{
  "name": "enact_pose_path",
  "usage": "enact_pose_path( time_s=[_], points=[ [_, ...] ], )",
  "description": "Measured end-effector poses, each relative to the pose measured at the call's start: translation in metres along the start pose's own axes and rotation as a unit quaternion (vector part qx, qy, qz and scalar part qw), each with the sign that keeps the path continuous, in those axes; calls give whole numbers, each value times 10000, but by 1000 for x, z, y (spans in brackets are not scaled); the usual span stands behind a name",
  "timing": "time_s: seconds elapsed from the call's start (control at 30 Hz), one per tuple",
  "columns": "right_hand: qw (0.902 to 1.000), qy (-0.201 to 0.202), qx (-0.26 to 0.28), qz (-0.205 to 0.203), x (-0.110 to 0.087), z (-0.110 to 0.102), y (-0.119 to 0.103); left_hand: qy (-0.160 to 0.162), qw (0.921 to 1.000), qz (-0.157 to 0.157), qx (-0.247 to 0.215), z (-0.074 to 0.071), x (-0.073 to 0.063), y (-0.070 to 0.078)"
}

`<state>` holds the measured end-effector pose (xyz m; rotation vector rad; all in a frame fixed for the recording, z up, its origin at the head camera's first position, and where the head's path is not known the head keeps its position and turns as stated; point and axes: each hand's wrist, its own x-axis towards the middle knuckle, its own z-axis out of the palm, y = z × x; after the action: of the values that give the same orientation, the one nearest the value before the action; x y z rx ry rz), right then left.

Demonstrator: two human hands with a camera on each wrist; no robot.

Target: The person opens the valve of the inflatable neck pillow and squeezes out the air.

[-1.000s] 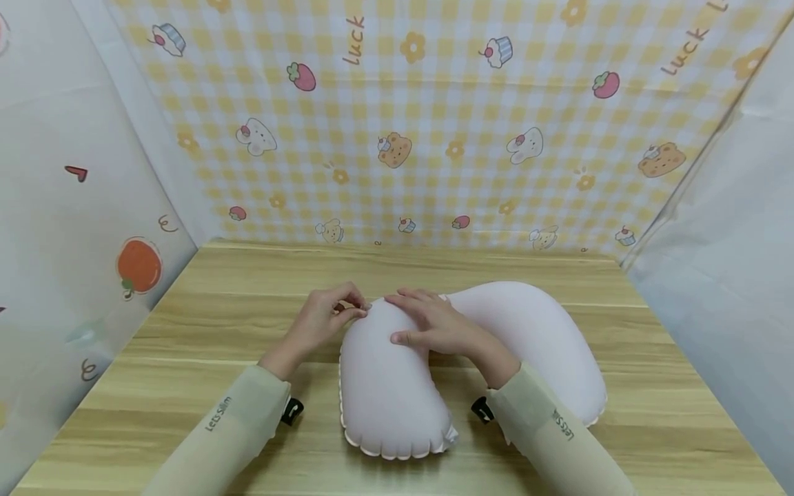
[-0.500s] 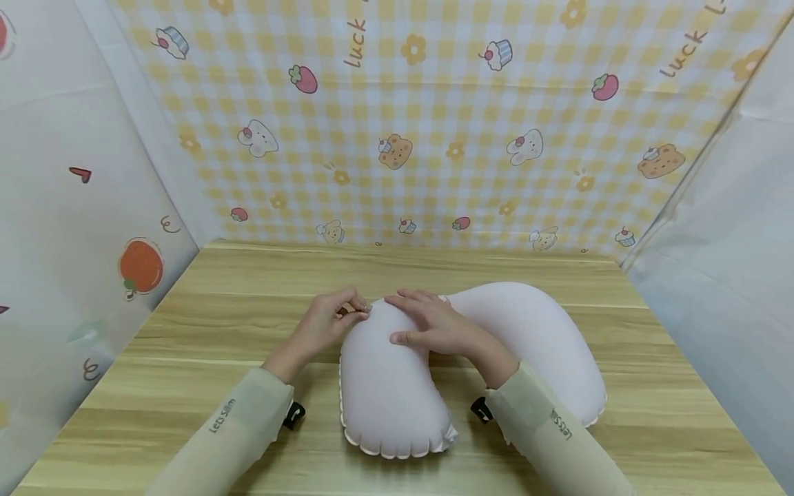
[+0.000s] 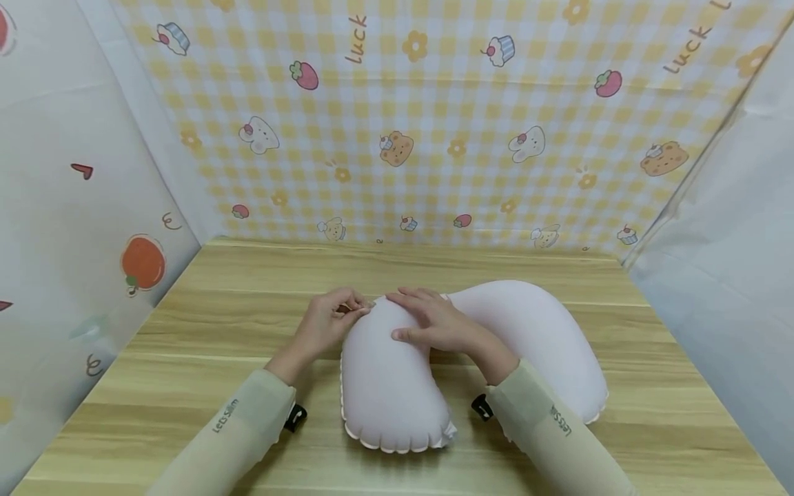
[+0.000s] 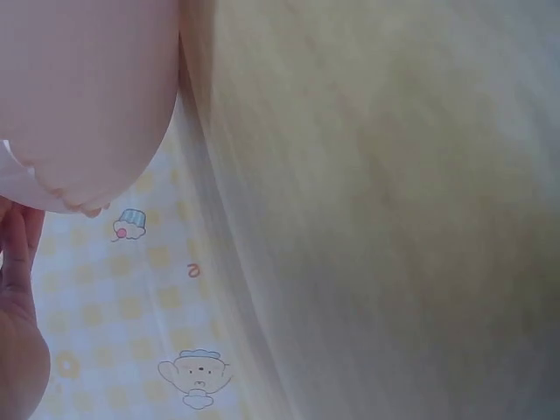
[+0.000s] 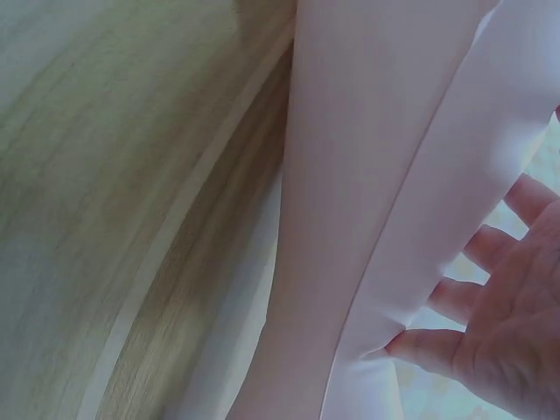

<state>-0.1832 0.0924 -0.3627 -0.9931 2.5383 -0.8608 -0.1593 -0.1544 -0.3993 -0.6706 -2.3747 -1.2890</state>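
A pale pink, U-shaped inflatable neck pillow (image 3: 391, 386), plump with air, lies on the table with its two ends towards me. At its far left edge my left hand (image 3: 325, 325) pinches a small clear piece between thumb and fingers; it looks like the air valve, mostly hidden by the fingertips. My right hand (image 3: 442, 325) rests on top of the pillow's left arm, fingers spread. In the right wrist view, fingertips (image 5: 409, 341) press the pillow's surface and dent it slightly. The left wrist view shows part of my left hand (image 4: 19, 350) beside the pillow's scalloped edge.
The wood-grain table (image 3: 205, 310) ends at a yellow checked backdrop (image 3: 428, 186) behind. Pale cloth walls (image 3: 68, 227) stand at left and right. Black wrist mounts (image 3: 296, 417) sit under both sleeves.
Both hands stay at nearly the same places on the pillow. The left fingers shift a little at the pillow's edge, and the view tilts slightly.
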Motion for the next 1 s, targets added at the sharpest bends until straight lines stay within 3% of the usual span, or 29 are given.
enact_pose_path(
  time_s=[0.23,0.5,0.63,1.0],
  points=[
    [9999,-130,60,-66,-2,-5,-1,-445,9973,-544,214,-7,5,7],
    [9994,-166,-258,-142,-4,-11,-3,-1226,9850,-1109,499,-19,4,20],
    [9986,-182,-474,-132,-2,-10,-1,-1595,9796,-1158,398,-20,1,24],
    [9985,-192,-518,-63,1,-1,3,-1834,9753,-1199,273,-19,1,19]
  ],
)
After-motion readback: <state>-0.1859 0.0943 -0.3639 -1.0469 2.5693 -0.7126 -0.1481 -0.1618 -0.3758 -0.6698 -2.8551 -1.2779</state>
